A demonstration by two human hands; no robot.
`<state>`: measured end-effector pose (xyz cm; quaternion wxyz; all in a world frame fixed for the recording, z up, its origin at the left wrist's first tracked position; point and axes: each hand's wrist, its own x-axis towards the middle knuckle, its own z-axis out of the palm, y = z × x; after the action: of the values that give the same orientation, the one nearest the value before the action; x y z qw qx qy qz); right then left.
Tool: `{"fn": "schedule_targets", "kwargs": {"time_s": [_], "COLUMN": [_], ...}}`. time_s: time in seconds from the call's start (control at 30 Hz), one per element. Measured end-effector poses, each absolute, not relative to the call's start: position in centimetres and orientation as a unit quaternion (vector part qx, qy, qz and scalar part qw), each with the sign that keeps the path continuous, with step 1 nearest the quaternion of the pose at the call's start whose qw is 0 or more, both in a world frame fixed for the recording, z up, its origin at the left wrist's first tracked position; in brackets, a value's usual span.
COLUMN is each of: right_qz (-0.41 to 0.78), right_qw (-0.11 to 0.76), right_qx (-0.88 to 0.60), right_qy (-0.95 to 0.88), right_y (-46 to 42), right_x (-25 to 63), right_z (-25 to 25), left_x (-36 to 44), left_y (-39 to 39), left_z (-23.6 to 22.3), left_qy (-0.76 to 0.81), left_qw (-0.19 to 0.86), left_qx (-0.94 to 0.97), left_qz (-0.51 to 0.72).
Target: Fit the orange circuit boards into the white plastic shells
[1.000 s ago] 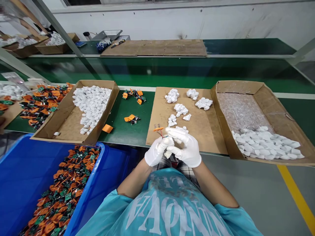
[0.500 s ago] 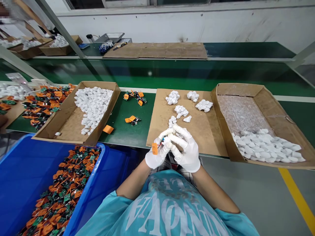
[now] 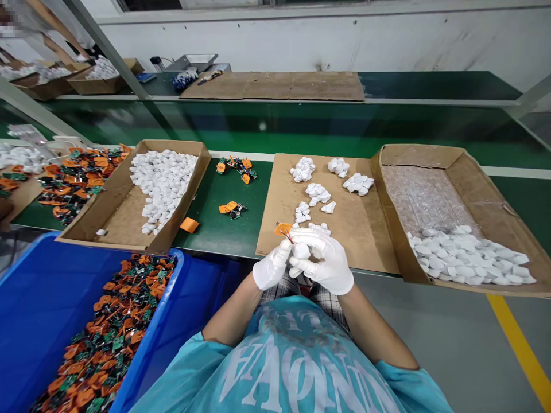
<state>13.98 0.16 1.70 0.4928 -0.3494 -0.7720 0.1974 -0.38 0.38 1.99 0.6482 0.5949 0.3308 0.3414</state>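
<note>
Both hands wear white gloves and meet at the front edge of the cardboard sheet. My left hand [image 3: 272, 267] is closed in a pinch near thin wires that run to an orange tab [image 3: 282, 228]; the rest of that wired part is hidden by the fingers. My right hand [image 3: 329, 261] curls round a small white plastic shell [image 3: 301, 251], which also touches or nearly touches the left fingertips. Just beyond the hands, small piles of white shells [image 3: 317, 193] lie on the cardboard sheet [image 3: 353, 229].
To the right stands a cardboard tray [image 3: 495, 183] part-filled with white shells; another cardboard box [image 3: 116, 223] of them is at left. A blue bin [image 3: 142, 344] holds orange-and-green circuit parts. More parts [image 3: 232, 207] lie on the green table, and an orange piece [image 3: 189, 225] sits near its edge.
The orange tab has swung from the left hand's near side to beyond the fingertips. The white shell now shows between the hands, and the right fingers have closed further round it.
</note>
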Motion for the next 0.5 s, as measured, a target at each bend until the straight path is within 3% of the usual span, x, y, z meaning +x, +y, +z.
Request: {"fn": "schedule_targets", "kwargs": {"time_s": [0.17, 0.5], "right_qz": [0.180, 0.411], "right_qw": [0.498, 0.543], "right_qx": [-0.355, -0.351], "right_qy": [-0.771, -0.643], "right_y": [-0.1, -0.1], "right_x": [13.8, 13.0], "right_z": [1.6, 1.9], "left_x": [0.2, 0.8], "left_y": [-0.1, 0.2], "left_z": [1.0, -0.1], "left_qy": [0.367, 0.373], "left_qw": [0.680, 0.678], "left_qx": [0.499, 0.506], "left_qz": [0.391, 0.380]}}
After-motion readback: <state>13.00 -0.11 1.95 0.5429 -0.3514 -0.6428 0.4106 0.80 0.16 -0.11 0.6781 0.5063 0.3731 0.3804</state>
